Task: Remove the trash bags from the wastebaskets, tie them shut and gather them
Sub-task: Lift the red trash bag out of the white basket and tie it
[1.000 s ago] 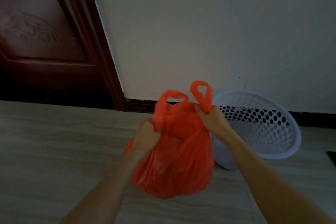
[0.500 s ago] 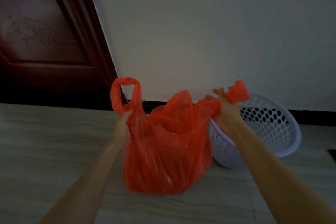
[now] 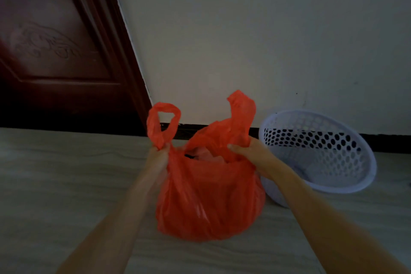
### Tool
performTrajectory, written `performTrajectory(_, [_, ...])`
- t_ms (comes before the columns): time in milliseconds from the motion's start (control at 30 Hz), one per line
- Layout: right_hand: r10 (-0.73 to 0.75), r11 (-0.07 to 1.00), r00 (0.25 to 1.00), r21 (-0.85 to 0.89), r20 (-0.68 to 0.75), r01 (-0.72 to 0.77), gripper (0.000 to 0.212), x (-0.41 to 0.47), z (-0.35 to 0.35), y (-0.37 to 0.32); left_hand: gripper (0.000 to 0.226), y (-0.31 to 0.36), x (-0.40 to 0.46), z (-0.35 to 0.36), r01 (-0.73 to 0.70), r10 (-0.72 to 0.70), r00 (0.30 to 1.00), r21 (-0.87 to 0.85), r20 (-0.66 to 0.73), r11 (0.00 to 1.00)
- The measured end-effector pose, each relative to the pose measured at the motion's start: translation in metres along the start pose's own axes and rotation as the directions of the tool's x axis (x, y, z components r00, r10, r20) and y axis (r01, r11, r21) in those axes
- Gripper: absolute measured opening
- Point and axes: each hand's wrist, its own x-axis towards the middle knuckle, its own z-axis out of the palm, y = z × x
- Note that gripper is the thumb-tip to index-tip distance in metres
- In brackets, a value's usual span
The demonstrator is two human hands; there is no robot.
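An orange-red plastic trash bag (image 3: 209, 202) sits on the floor in the middle of the view, full and with its mouth open. My left hand (image 3: 158, 158) pinches the base of its left handle loop, which stands upright. My right hand (image 3: 251, 151) grips the base of the right handle, which also sticks up. A white perforated wastebasket (image 3: 320, 153) lies tilted on the floor just right of the bag, its opening facing me, with no bag in it.
A dark wooden door (image 3: 55, 51) and its frame fill the upper left. A pale wall (image 3: 266, 40) with a dark baseboard runs behind the bag and basket. Light wood-look floor (image 3: 66, 184) spreads to the left and in front.
Both hands have come back toward each other after pulling the handles wide apart. The right handle now points upward rather than sideways. The bag has settled lower and rounder on the floor.
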Motion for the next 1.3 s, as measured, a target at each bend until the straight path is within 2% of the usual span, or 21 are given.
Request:
performTrajectory(67, [0.025, 0.999, 0.998, -0.044, -0.060, -0.027, 0.029, 0.000, 0.000, -0.003, 0.016, -0.001, 0.001, -0.005, -0.033, 0.032, 0.996, -0.019, -0.079, 0.999])
performTrajectory(133, [-0.059, 0.996, 0.982, -0.074, -0.179, 0.046, 0.010, 0.000, 0.002, -0.007, 0.024, -0.006, 0.004, -0.010, -0.031, 0.026, 0.993, -0.043, -0.118, 0.999])
performTrajectory(200, [-0.133, 0.991, 0.937, -0.058, -0.323, 0.121, 0.020, 0.006, 0.001, -0.007, 0.027, -0.011, 0.003, -0.011, -0.044, 0.035, 0.991, -0.070, -0.130, 0.997])
performTrajectory(267, [-0.096, 0.989, 0.913, 0.067, -0.396, 0.133, 0.024, 0.009, 0.002, -0.009, 0.028, -0.013, 0.003, -0.011, -0.030, 0.023, 0.995, -0.075, -0.094, 0.997])
performTrajectory(367, [0.059, 0.928, 0.920, 0.360, -0.388, 0.092, 0.029, 0.011, 0.004, -0.007, 0.027, -0.010, 0.001, -0.011, -0.017, 0.017, 1.000, -0.052, -0.010, 0.999])
performTrajectory(400, [0.064, 0.916, 0.917, 0.387, -0.394, 0.103, 0.031, 0.011, 0.006, -0.006, 0.029, -0.010, 0.002, -0.012, -0.024, 0.024, 1.000, -0.008, 0.010, 1.000])
performTrajectory(500, [-0.092, 0.940, 0.908, 0.265, -0.408, 0.215, 0.038, 0.010, 0.014, -0.001, 0.037, -0.011, 0.003, -0.017, -0.068, 0.062, 0.997, 0.179, 0.043, 0.981])
performTrajectory(533, [-0.154, 0.945, 0.915, 0.213, -0.374, 0.246, 0.030, 0.009, 0.017, 0.001, 0.037, -0.012, 0.003, -0.019, -0.069, 0.061, 0.997, 0.196, 0.046, 0.978])
performTrajectory(600, [-0.273, 0.958, 0.942, 0.036, -0.196, 0.285, 0.008, 0.004, 0.024, 0.003, 0.028, -0.013, 0.003, -0.021, -0.048, 0.043, 0.998, 0.153, 0.034, 0.987])
performTrajectory(633, [-0.343, 0.935, 0.936, -0.120, -0.083, 0.333, 0.024, 0.002, 0.025, 0.006, 0.025, -0.014, 0.004, -0.022, -0.036, 0.035, 0.999, 0.120, 0.017, 0.992])
performTrajectory(667, [-0.383, 0.885, 0.923, -0.274, 0.033, 0.377, 0.039, 0.001, 0.028, 0.010, 0.025, -0.015, 0.005, -0.022, -0.027, 0.028, 1.000, 0.107, -0.004, 0.994])
performTrajectory(733, [-0.307, 0.720, 0.922, -0.577, 0.234, 0.386, 0.056, 0.000, 0.033, 0.020, 0.022, -0.016, 0.006, -0.022, -0.037, 0.041, 0.999, 0.158, -0.018, 0.987])
performTrajectory(800, [-0.201, 0.350, 0.909, -0.840, 0.365, 0.415, 0.052, 0.001, 0.037, 0.034, 0.022, -0.016, 0.006, -0.021, -0.054, 0.060, 0.998, 0.227, -0.020, 0.972])
performTrajectory(867, [-0.101, 0.119, 0.913, -0.907, 0.395, 0.405, 0.045, 0.001, 0.041, 0.041, 0.021, -0.014, 0.006, -0.022, -0.070, 0.078, 0.997, 0.275, -0.018, 0.959])
performTrajectory(900, [-0.090, 0.087, 0.919, -0.916, 0.385, 0.392, 0.044, 0.003, 0.042, 0.044, 0.021, -0.013, 0.007, -0.024, -0.073, 0.081, 0.997, 0.299, -0.013, 0.951])
performTrajectory(967, [-0.119, 0.158, 0.913, -0.900, 0.391, 0.406, 0.042, 0.001, 0.043, 0.042, 0.024, -0.009, 0.008, -0.027, -0.064, 0.072, 0.997, 0.350, -0.012, 0.934])
performTrajectory(1000, [-0.163, 0.272, 0.898, -0.857, 0.408, 0.439, 0.041, 0.001, 0.042, 0.038, 0.026, -0.008, 0.008, -0.028, -0.059, 0.068, 0.998, 0.374, -0.011, 0.925])
performTrajectory(1067, [-0.260, 0.579, 0.887, -0.673, 0.382, 0.460, 0.040, -0.001, 0.035, 0.021, 0.028, -0.002, 0.006, -0.027, -0.081, 0.082, 0.997, 0.399, 0.013, 0.914])
performTrajectory(1167, [-0.255, 0.873, 0.953, -0.384, 0.165, 0.300, 0.029, -0.001, 0.022, 0.000, 0.029, 0.002, 0.000, -0.016, -0.108, 0.096, 0.994, 0.324, 0.054, 0.940])
performTrajectory(1233, [-0.240, 0.935, 0.968, -0.250, 0.078, 0.252, 0.027, 0.001, 0.020, -0.004, 0.031, 0.000, -0.002, -0.007, -0.087, 0.070, 0.995, 0.283, 0.070, 0.955])
performTrajectory(1300, [-0.245, 0.937, 0.958, -0.220, 0.148, 0.273, 0.026, 0.001, 0.022, -0.004, 0.028, -0.003, -0.004, 0.004, -0.058, 0.037, 0.995, 0.228, 0.093, 0.972])
